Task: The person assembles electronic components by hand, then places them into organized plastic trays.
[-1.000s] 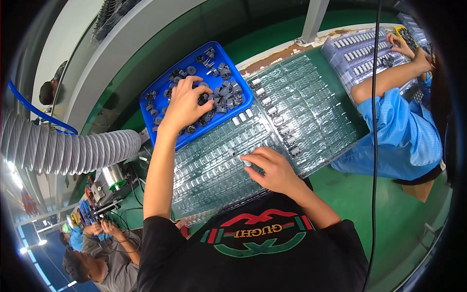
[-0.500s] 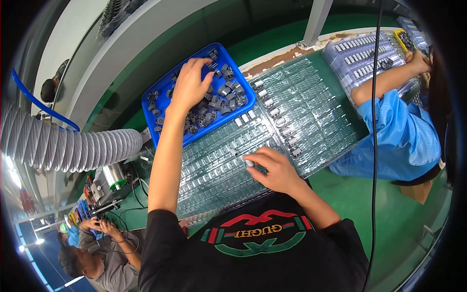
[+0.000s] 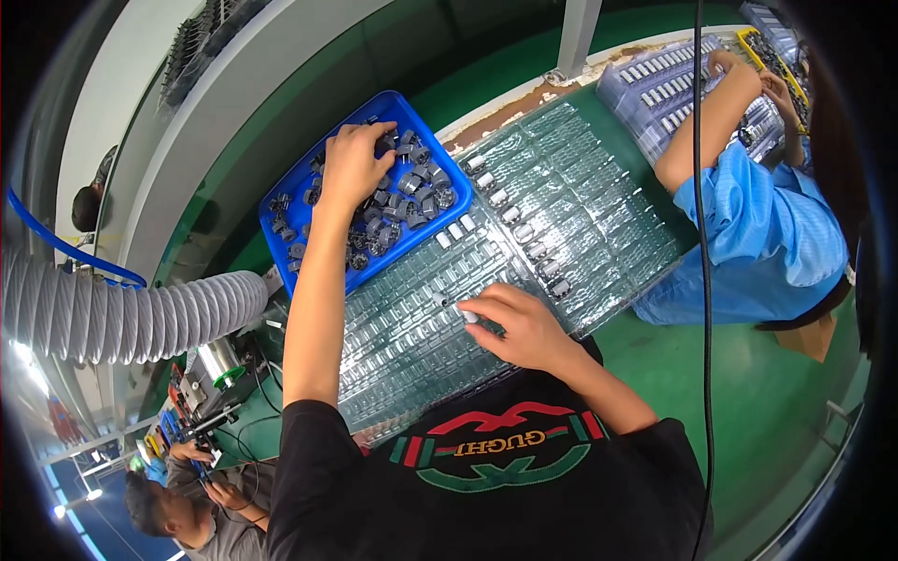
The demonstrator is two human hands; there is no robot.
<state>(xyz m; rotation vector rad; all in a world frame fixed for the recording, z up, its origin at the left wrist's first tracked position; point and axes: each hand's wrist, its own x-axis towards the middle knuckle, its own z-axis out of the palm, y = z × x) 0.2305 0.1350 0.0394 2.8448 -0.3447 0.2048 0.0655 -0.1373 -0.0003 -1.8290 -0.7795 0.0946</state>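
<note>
My left hand (image 3: 355, 161) reaches into the blue tray (image 3: 366, 273), which holds loose dark grey round parts (image 3: 410, 183) with thin metal legs. Its fingers curve down over the parts toward the far corner, thumb apart; a grip on any part is not visible. My right hand (image 3: 516, 327) pinches a small white cylinder (image 3: 470, 316) between thumb and fingertips, just above the clear moulded plastic tray (image 3: 393, 341). A small cylinder with a dark end (image 3: 440, 299) lies close to those fingertips. Two white cylinders (image 3: 456, 231) sit in that tray beside the blue one.
Another clear tray (image 3: 599, 201) lies to the right, with a row of white cylinders (image 3: 512, 215) along its left edge. A co-worker in blue sleeves (image 3: 748, 224) handles parts at the far right. A black cable (image 3: 703, 280) hangs in front. At left are a grey duct (image 3: 168, 304) and another person (image 3: 201, 510).
My left hand has moved slightly nearer within the blue tray, its fingers more curled. My right hand still holds the white cylinder. The whole view has shifted a little.
</note>
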